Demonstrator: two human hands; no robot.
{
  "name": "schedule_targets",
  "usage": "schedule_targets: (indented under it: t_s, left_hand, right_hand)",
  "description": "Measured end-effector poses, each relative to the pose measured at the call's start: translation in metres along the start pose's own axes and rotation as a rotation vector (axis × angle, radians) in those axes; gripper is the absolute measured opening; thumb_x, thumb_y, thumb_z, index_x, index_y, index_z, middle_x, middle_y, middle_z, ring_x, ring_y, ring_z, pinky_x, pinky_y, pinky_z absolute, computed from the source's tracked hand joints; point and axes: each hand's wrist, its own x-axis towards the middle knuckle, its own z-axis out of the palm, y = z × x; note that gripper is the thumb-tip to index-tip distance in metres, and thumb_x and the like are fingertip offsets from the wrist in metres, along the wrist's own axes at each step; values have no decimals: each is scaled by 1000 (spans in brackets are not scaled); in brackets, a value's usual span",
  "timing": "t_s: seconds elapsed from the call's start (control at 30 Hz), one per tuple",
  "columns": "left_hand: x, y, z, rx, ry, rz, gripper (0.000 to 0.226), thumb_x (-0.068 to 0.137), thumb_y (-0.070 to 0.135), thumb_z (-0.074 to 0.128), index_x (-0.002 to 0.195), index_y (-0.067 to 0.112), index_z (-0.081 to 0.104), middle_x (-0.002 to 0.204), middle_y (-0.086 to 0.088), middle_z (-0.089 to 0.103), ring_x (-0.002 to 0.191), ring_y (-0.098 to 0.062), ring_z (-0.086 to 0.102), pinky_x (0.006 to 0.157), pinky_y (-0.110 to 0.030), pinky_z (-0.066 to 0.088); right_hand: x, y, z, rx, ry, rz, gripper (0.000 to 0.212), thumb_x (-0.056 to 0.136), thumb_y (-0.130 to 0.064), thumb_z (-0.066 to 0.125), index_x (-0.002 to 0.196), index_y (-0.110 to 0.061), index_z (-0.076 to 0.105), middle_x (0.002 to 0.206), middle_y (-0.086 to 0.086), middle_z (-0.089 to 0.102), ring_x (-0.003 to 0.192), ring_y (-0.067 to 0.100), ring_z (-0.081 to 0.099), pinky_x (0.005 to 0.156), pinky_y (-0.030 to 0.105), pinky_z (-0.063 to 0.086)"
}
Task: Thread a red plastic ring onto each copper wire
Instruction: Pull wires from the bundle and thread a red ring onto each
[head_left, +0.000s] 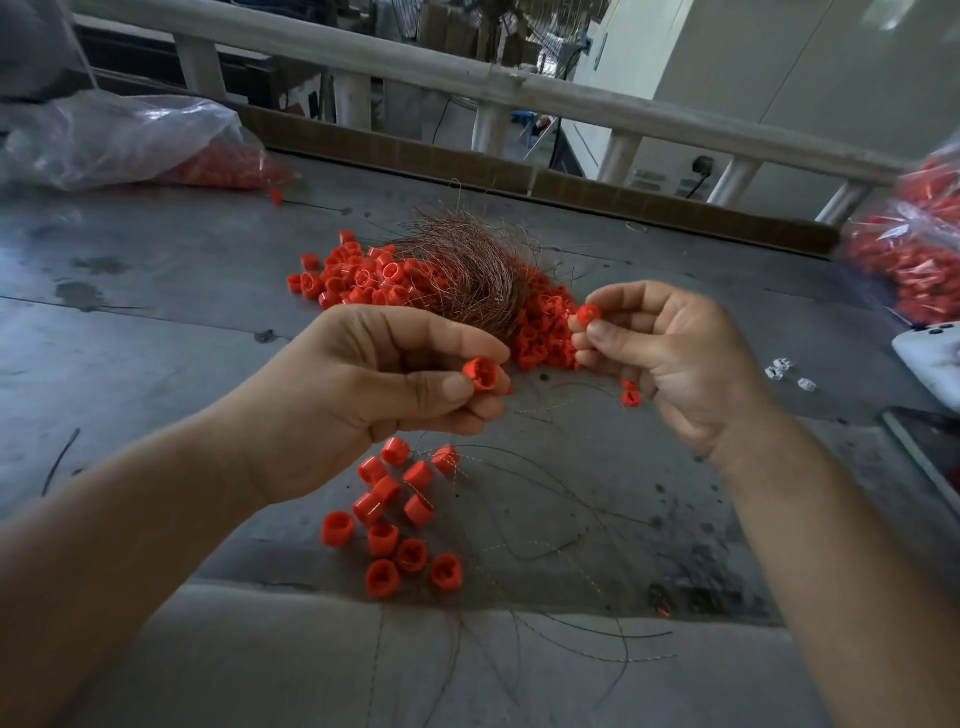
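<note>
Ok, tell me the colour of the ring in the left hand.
Red: the ring shows best in the head view.

One view only — a wide-angle camera worn on the person's head, looking forward and down. It sits close above the left hand (384, 374) and right hand (670, 358) at near centre; the grey table (156, 312) stretches to the far railing (571, 98), bowed by the lens.

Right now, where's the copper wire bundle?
In the head view, the wire bundle lies mid-table on the far ring pile, just beyond the left hand.
</note>
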Motion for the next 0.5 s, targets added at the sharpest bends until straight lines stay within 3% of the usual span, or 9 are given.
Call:
schedule_targets:
  t_s: [0.13, 0.33, 0.5]
  left_hand:
    - [0, 0, 0, -11, 3, -10, 26, 61, 6, 66, 83, 17, 76, 78, -5, 73, 71, -13, 70, 61, -19, 54]
    - [0, -1, -2, 11, 12, -27, 26, 61, 7, 65, 82, 17, 76, 78, -6, 73, 71, -14, 70, 61, -19, 54]
    - [-1, -1, -2, 33, 10, -33, 26, 61, 7, 64, 83, 17, 76, 78, -6, 73, 71, -14, 70, 62, -18, 54]
  right_hand:
    - [-9, -3, 12, -10, -91, 4, 21, 77, 11, 56, 86, -7, 61, 67, 1, 68, 63, 9, 64, 60, 19, 54]
    - [-15, -1, 24, -165, -153, -66, 21, 74, 5, 62, 73, -15, 64, 60, -4, 61, 56, 6, 58, 58, 20, 54]
    - [-18, -3, 26, -68, -210, -11, 14, 62, -9, 66, 76, -9, 64, 65, 3, 65, 58, 11, 63, 60, 23, 55]
